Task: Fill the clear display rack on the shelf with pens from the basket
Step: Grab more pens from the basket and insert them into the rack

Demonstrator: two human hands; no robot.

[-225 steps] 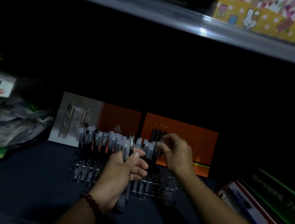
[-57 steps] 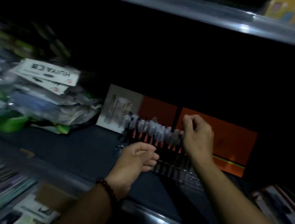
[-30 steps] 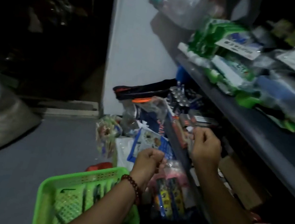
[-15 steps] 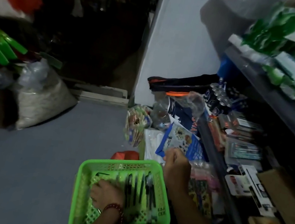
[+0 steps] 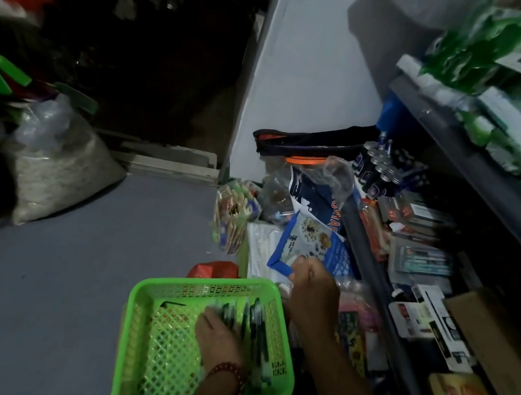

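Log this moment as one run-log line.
phase: pen pickup | left hand: in green basket, on pens, grip unclear | right hand: curled by basket's far corner | rack: unseen

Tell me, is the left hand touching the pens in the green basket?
Touching. The head view shows the left hand inside the green basket, its fingertips lying on the leftmost pens; whether it grips them is too blurred to tell.
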